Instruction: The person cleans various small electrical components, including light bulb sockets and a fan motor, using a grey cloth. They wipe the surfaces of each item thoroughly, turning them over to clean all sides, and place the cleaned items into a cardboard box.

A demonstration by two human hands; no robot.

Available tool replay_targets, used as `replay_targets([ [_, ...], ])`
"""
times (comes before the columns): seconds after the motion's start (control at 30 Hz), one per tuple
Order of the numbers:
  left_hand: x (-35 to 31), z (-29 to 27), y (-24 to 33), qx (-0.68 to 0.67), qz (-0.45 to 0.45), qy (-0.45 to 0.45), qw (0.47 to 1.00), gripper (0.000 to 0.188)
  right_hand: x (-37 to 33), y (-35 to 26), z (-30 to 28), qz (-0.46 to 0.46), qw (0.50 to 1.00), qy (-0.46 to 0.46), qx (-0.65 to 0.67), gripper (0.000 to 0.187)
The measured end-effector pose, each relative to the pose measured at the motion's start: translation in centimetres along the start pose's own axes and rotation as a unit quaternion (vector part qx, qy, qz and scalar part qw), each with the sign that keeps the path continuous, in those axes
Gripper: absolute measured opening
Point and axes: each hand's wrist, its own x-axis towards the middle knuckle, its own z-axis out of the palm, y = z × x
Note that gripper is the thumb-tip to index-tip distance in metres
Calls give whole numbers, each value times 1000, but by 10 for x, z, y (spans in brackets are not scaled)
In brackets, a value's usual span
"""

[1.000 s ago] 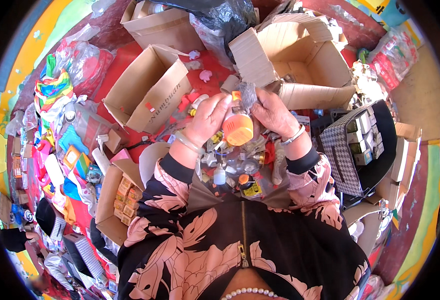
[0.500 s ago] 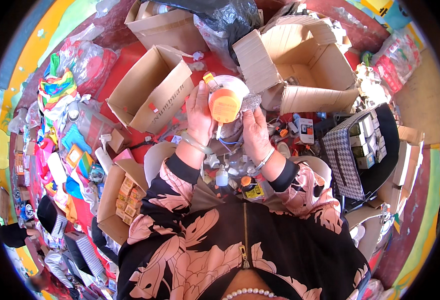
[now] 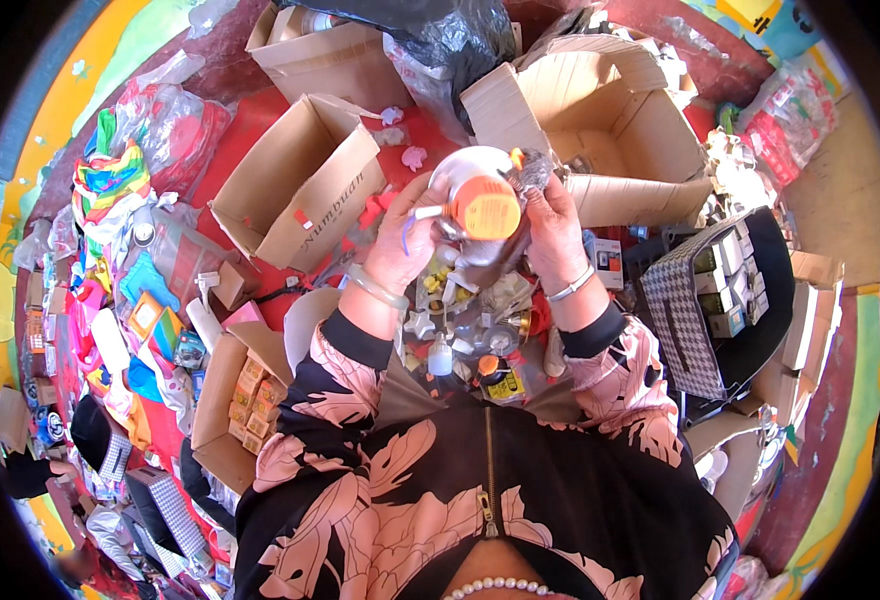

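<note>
A clear, round plastic container [image 3: 470,165] with an orange disc-shaped lid [image 3: 488,210] is held up in front of me. A white tab [image 3: 428,212] and a thin blue cord stick out on its left side, and a small orange clip [image 3: 517,158] sits at its upper right. My left hand [image 3: 405,238] grips the container from the left, its fingers partly behind it. At the other side, my right hand [image 3: 557,232] is closed on a grey crumpled piece [image 3: 533,170] against the container; its material is unclear.
Beneath my hands lies a pile of small plastic pieces with a small bottle [image 3: 440,356]. Open cardboard boxes [image 3: 295,185] [image 3: 625,130] stand ahead. A checked bin [image 3: 685,320] of small boxes is at right, a carton of small packs [image 3: 240,405] at left.
The container has turned, so its white tab now points left instead of toward me. It has shifted slightly right, and my right hand has risen beside it with the grey piece.
</note>
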Motion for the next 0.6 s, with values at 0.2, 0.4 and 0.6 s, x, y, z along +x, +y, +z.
replay_targets([
  [0.2, 0, 0, 1, 258, 130, 53, 956, 38, 10, -5, -21, 26, 999, 30, 6, 26],
  [0.4, -4, -3, 8, 415, 192, -3, 889, 35, 8, -59, -26, 131, 959, -63, -243, 15],
  [0.6, -9, 5, 3, 408, 208, -29, 888, 32, 8, -39, -13, 150, 932, -228, -239, 27],
])
